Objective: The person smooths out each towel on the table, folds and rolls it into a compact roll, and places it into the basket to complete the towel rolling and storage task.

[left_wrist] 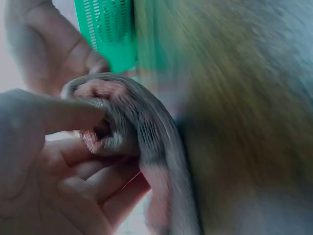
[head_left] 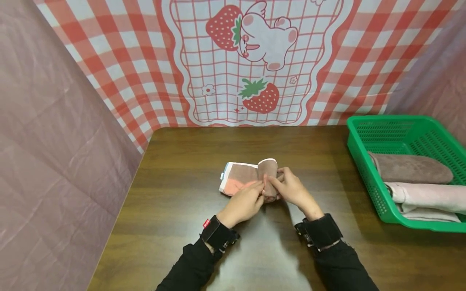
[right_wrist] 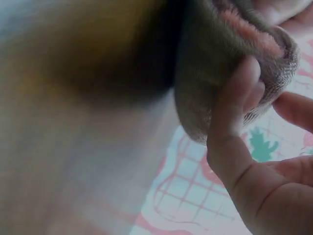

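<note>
A small brown and coral towel [head_left: 242, 171] with white edging lies on the table, its left part flat and its right part turned into a roll [head_left: 268, 169]. My left hand [head_left: 244, 204] holds the near end of the roll; in the left wrist view its thumb [left_wrist: 73, 116] presses into the coiled end [left_wrist: 122, 127], with the other fingers below. On the right side, my right hand [head_left: 293, 189] grips the roll between thumb and fingers. Close up in the right wrist view, the right thumb [right_wrist: 237, 98] lies against the brown outer layer [right_wrist: 200, 73].
A green plastic basket [head_left: 367, 194] stands at the right of the wooden table [head_left: 174, 210]. Inside are a brown rolled towel [head_left: 411, 169] and pale pink folded towels [head_left: 429, 196]. A checked strawberry cloth [head_left: 145, 72] hangs behind the table.
</note>
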`<state>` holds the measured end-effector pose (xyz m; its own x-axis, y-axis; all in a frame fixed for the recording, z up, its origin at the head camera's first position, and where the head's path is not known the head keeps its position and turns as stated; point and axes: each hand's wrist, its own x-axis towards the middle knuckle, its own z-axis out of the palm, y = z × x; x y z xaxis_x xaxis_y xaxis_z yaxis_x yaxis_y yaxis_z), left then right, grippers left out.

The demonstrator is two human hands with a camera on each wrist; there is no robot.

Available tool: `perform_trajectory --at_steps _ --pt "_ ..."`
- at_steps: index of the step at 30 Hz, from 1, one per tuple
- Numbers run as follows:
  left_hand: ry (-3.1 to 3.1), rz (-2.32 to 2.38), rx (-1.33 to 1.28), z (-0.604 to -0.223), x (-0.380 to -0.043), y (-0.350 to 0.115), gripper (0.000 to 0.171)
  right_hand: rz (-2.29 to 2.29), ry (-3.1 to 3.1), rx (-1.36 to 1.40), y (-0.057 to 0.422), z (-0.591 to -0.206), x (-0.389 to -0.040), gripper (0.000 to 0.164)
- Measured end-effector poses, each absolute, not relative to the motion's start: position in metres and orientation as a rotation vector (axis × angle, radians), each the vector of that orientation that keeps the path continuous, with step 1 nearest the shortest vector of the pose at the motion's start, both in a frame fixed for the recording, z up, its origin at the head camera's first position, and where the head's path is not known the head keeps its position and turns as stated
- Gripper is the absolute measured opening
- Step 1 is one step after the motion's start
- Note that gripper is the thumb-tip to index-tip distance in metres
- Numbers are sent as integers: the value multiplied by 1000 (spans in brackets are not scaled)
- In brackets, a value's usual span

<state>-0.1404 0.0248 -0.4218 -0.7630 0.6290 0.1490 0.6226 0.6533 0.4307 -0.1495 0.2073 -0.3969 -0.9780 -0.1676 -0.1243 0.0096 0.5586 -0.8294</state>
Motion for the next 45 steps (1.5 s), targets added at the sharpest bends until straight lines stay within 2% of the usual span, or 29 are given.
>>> perform_trajectory --at_steps 7,14,17,22,28,31,37,45 --pt "2785 607 915 -422 -141 2 43 -1294 2646 -347 179 -386 -157 38" --pt "2770 413 653 -415 -136 -22 86 -1098 2770 -453 140 -394 -163 22" --pt "2804 402 655 -413 -136 -27 90 -967 2828 -467 131 -396 -164 11" --pt "2780 508 733 -416 -138 -31 72 -1002 2839 -486 135 -395 -165 19" --pt "2783 745 676 -422 -142 -34 58 -761 2922 -199 155 -399 -163 41" --pt "2801 746 658 -423 -144 -33 55 -753 2838 -171 160 -402 -163 53" --pt "2847 739 715 -426 -149 -28 48 -920 2872 -222 159 -399 -162 55" --pt "2869 825 767 -431 -153 -33 28 -1155 2852 -364 149 -398 -162 43"
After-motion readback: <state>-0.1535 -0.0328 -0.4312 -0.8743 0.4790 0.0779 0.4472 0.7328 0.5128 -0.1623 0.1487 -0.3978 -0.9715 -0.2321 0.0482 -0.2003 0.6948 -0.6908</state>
